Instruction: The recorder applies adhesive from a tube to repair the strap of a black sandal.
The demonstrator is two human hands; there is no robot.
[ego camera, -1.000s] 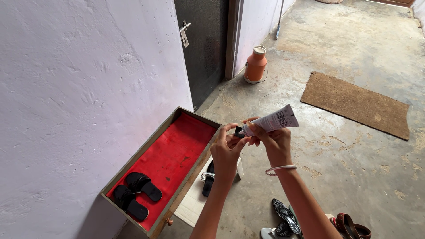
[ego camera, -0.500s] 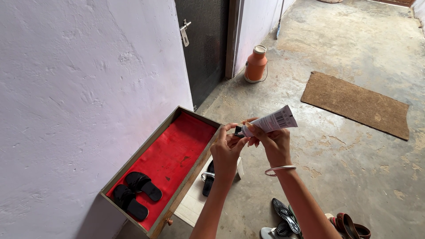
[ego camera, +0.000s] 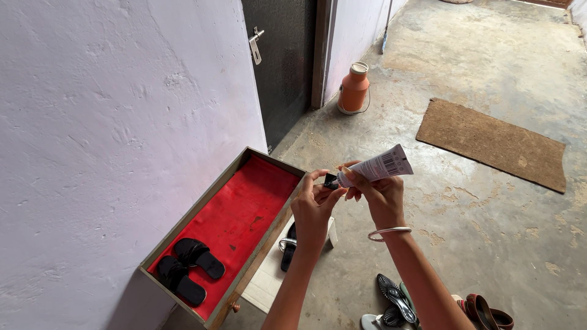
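Head view, right hand [ego camera: 382, 197] grip still wrapping white tube [ego camera: 376, 166], left hand [ego camera: 313, 208] fingertips still pinching its black cap [ego camera: 331, 181], nothing shifted.

My forearms come up from the bottom of the view bare, with no sleeve showing anywhere along either of them. My left hand [ego camera: 313, 208] carries nothing: no ring that I can make out, no band, no watch at the wrist. My right hand [ego camera: 382, 198] has one thing worn just below it, a thin, plain, silver-coloured metal bangle [ego camera: 389, 231], a smooth open hoop with no stones or pattern that I can see, hanging loosely around the wrist and tilted a little. My fingernails are short; whether they are painted is too small to tell.
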